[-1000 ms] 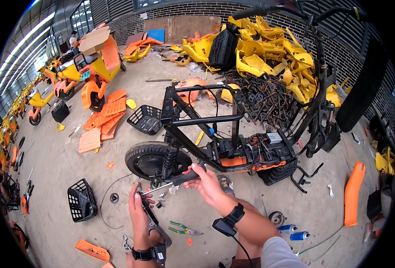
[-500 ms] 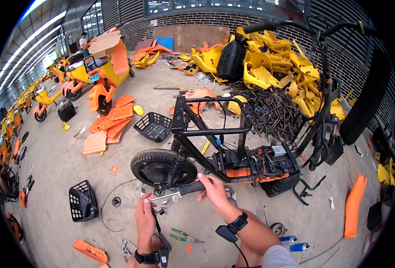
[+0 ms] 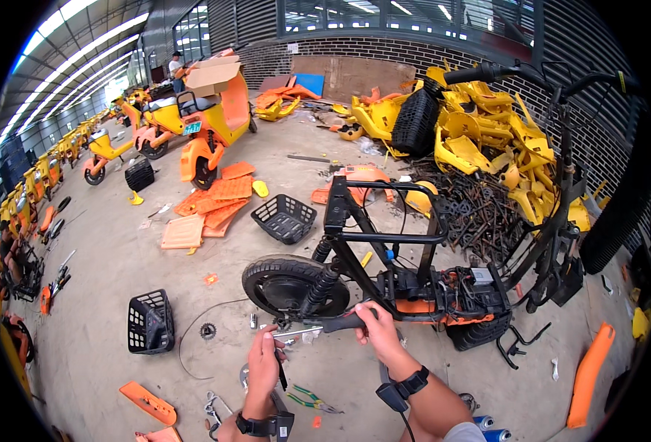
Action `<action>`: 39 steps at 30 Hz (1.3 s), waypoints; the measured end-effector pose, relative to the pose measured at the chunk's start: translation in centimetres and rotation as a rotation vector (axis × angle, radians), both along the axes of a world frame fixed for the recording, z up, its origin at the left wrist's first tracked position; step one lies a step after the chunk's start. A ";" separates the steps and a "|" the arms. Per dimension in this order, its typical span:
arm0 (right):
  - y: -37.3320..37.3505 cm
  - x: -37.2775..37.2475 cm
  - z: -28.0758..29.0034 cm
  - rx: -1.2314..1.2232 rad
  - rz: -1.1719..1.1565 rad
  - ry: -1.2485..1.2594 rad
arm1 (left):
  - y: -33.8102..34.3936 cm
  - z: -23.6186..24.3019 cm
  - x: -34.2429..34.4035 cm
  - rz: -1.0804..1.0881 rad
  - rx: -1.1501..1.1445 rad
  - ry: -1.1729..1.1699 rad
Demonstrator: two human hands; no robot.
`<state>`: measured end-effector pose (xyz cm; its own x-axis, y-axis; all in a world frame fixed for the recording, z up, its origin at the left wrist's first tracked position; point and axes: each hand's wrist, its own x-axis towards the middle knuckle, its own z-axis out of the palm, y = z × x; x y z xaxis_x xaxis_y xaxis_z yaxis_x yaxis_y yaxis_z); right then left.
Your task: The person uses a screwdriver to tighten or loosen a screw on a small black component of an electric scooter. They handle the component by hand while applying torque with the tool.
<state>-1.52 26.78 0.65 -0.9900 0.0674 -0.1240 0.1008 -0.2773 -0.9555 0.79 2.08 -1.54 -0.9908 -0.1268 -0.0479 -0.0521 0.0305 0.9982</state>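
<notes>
My right hand (image 3: 379, 333) is closed round the dark grey handle of a screwdriver (image 3: 342, 322). The tool lies almost level, its metal shaft pointing left. My left hand (image 3: 265, 362) pinches the shaft's far end, and the fingers hide the tip. A thin black piece (image 3: 282, 374) hangs beside the left palm; what it is I cannot make out. Just beyond both hands is the rear wheel (image 3: 285, 286) of a stripped scooter frame (image 3: 384, 237), with a black shock absorber (image 3: 320, 291) next to it. A small metal socket (image 3: 254, 321) stands on the floor near the left fingertips.
Green-handled pliers (image 3: 312, 398) lie close to my left wrist. A sprocket (image 3: 207, 331) and a black basket (image 3: 151, 322) are to the left, another basket (image 3: 284, 219) behind the wheel. Yellow panels (image 3: 480, 132) and dark metal parts (image 3: 480, 214) are heaped behind the frame. Blue spray cans (image 3: 496, 435) stand lower right.
The whole view has shifted, so the scooter, floor items and both hands appear farther right. Both hands keep their hold on the screwdriver, which looks a little more level.
</notes>
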 end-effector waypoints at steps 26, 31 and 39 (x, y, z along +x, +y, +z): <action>0.0 0.1 -1.0 -0.044 -0.036 0.059 | 0.3 0.4 0.2 -0.006 -0.113 0.028; -0.3 -0.3 -1.5 -0.041 -0.047 0.083 | 0.4 0.9 0.4 -0.007 -0.074 0.030; -0.1 -0.2 -0.6 0.015 -0.076 0.002 | -0.4 -1.3 0.1 -0.040 -0.329 0.165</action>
